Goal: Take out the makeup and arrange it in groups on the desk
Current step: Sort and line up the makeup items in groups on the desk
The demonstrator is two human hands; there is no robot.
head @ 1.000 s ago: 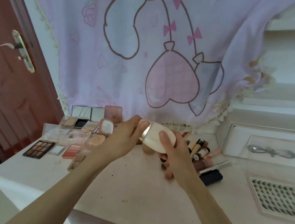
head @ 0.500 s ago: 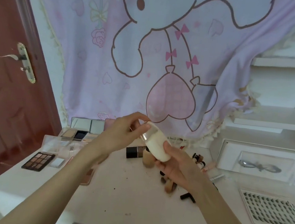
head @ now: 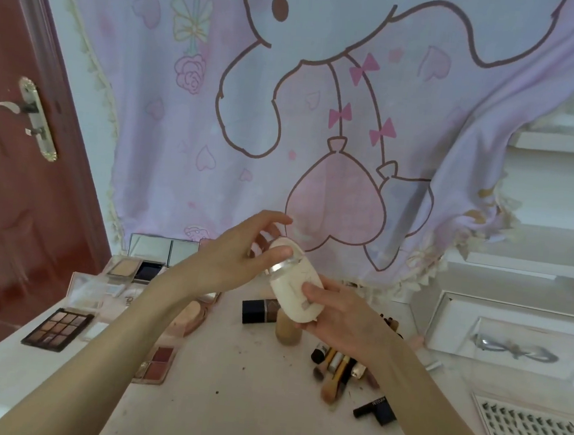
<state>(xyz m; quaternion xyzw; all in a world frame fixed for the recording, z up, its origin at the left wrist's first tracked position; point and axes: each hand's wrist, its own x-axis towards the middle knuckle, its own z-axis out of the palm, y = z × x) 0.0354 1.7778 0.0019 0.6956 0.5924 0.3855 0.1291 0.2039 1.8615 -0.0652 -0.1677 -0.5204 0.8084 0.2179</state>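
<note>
Both hands hold the cream-white case in the air: the right hand cups its body and the left hand pinches the silver-banded end, perhaps a lid. Keep that firm two-handed hold, then set it below the hands beside the beige bottle, short of the brushes under the right wrist.

Pale lilac cartoon curtain across the back wall, printed with a long-eared character, pink bows and heart balloons, edged in a cream fringe. Dark red wooden door at left, with a brass handle plate (lever pointing left). White shelves stepped up the right side. White desk below, its surface speckled with dark flecks. Soft, even daylight throughout, glowing through the curtain.
</note>
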